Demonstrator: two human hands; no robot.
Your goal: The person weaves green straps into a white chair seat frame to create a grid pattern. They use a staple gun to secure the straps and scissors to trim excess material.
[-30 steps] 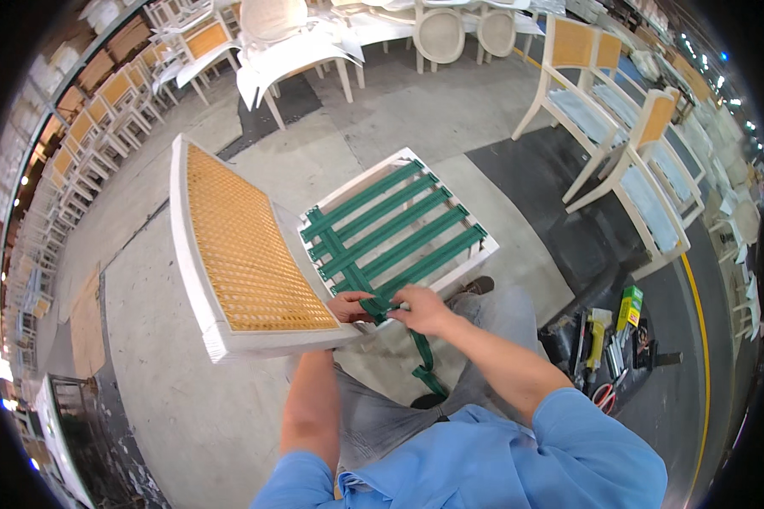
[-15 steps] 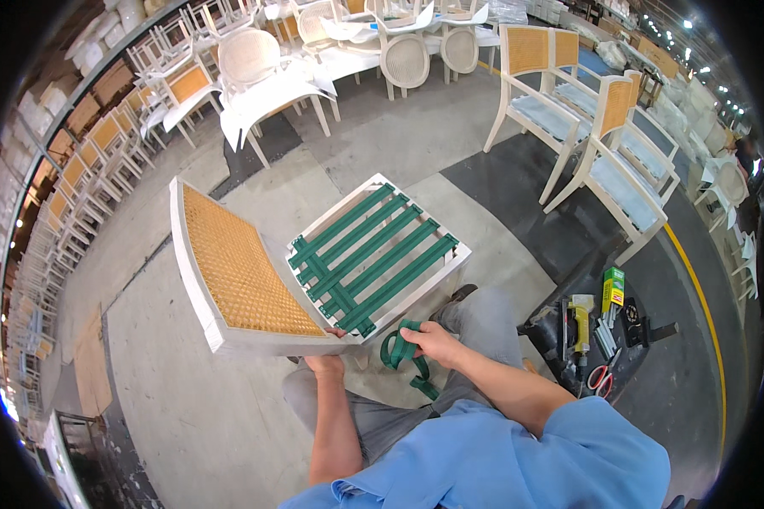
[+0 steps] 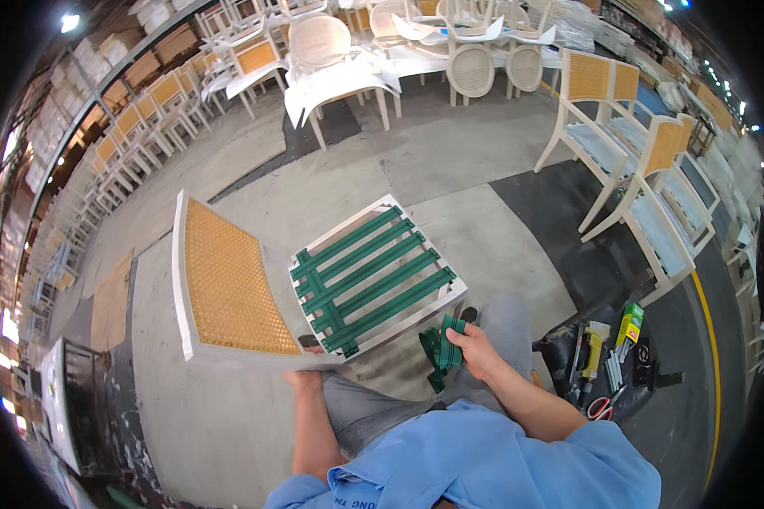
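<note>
Just ahead of the lap, we see a pale chair frame point(image 3: 259, 360), its cane back point(image 3: 229, 284) to the left and its seat crossed by green straps point(image 3: 395, 304). The chair's underside is out of our sight. Our left hand point(image 3: 304, 378) is at the near corner where back meets seat; the rail covers most of its fingers, so we cannot tell how tightly they close. Our right hand point(image 3: 478, 349), closed around a loose green strip point(image 3: 452, 341), is just beside the seat's near edge; we lose the strip's lower end among its folds. Red-handled scissors point(image 3: 600, 409) lie to the right. Along the left, stacked chairs point(image 3: 127, 127) blur into the dark rim, and the blue shirt point(image 3: 492, 454) is cut off below.
</note>
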